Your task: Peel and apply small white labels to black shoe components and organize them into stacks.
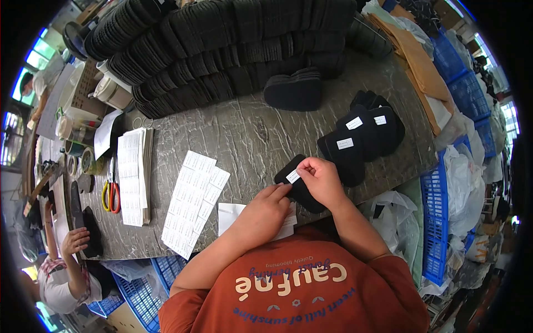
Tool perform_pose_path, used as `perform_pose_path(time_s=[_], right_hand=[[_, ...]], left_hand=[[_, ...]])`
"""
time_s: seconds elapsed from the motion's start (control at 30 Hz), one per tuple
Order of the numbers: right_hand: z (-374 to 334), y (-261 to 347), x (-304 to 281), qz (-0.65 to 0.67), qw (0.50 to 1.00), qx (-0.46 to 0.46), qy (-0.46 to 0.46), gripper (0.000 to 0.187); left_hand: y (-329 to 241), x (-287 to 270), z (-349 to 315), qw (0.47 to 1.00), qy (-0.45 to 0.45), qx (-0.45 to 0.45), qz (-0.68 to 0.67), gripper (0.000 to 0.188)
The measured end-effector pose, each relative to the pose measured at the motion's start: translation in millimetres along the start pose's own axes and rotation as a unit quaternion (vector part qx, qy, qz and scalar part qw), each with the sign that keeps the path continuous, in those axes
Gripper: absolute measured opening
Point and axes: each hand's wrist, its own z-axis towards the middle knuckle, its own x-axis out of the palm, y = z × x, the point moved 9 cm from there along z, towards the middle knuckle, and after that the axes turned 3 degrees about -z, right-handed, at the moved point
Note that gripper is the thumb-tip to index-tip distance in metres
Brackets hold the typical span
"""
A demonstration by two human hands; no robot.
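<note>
Black pad (303,195) laid near, right of centre | white label (292,176) pinched over it by right hand (319,178); left hand (265,208) rested at its left edge, apparently for steadiness, grip cannot be told | label sheets (194,204) kept left, probably for easy reach | wrinkled dark table (250,139); black stacks (233,47) ranged far; blue crate (434,222) placed right

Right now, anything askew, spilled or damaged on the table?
No spill or visible damage. Only mildly askew: the loose label sheets lie slanted and overlapping beside the straighter label stack, and the labelled black pads sprawl unevenly.
</note>
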Motion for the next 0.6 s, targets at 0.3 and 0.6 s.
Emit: perform_pose_path(time_s=[0.3,0.6], right_hand=[[-2,0,-8,-0.006,0.998,0.043,-0.043,0.041],[0,24,-10,-0.297,0.951,-0.039,-0.079,0.038]], left_hand=[[-3,11,9,0.994,0.046,0.018,0.093,0.018],[-3,14,13,0.993,0.049,0.005,0.105,0.019]])
